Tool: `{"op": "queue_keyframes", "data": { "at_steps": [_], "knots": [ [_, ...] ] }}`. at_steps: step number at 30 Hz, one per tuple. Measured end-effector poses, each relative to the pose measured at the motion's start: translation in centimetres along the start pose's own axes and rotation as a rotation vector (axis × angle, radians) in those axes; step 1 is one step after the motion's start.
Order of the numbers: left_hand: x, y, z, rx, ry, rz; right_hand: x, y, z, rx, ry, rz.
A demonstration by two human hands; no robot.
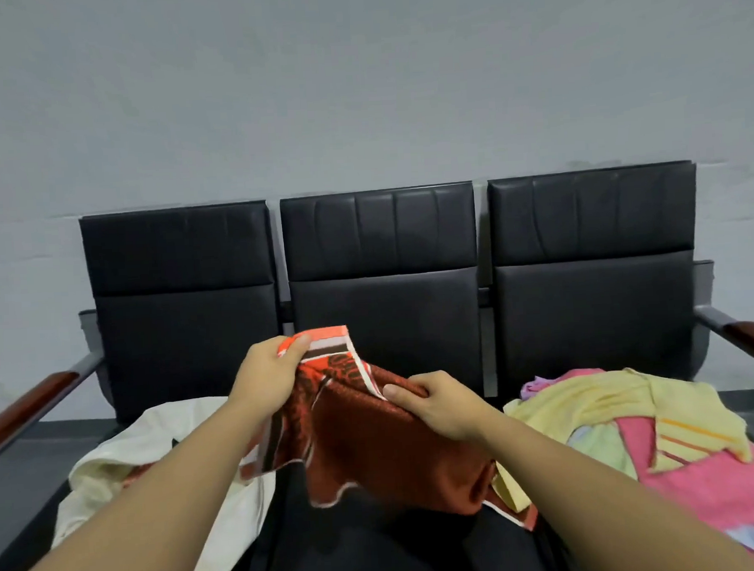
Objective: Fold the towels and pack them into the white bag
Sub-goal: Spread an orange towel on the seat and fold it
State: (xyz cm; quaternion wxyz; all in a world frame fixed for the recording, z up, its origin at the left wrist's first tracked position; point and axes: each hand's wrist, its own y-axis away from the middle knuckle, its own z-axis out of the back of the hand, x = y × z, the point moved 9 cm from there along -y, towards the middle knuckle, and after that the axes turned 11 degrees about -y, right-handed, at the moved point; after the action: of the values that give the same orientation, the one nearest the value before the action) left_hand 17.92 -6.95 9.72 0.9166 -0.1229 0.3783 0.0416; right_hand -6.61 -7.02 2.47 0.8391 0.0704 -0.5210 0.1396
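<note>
Head view, both hands [266, 374] [438, 406] gripping orange towel [374, 438]

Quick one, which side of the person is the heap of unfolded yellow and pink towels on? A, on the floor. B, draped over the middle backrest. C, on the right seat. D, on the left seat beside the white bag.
C: the heap of yellow and pink towels lies on the right seat, while the white bag sits on the left seat and both hands hold up the orange and brown towel in the middle.
</note>
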Motion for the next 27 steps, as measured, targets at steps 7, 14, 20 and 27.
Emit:
{"op": "queue_keyframes", "data": {
  "at_steps": [7,14,20,27],
  "knots": [
    [1.6,0.0,-0.2,-0.03,-0.013,0.029,-1.8,2.1,3.6,0.136,0.179,-0.092],
    [2.6,0.6,-1.7,-0.005,0.227,0.272,-2.5,3.6,7.0,0.091,0.224,-0.163],
    [2.5,0.6,-0.9,0.167,0.11,0.132,-7.1,6.4,8.7,0.313,0.638,-0.356],
    [6.0,0.0,4.2,-0.229,0.077,0.254,-8.5,6.7,11.2,0.2,0.679,-0.365]
  ]
}}
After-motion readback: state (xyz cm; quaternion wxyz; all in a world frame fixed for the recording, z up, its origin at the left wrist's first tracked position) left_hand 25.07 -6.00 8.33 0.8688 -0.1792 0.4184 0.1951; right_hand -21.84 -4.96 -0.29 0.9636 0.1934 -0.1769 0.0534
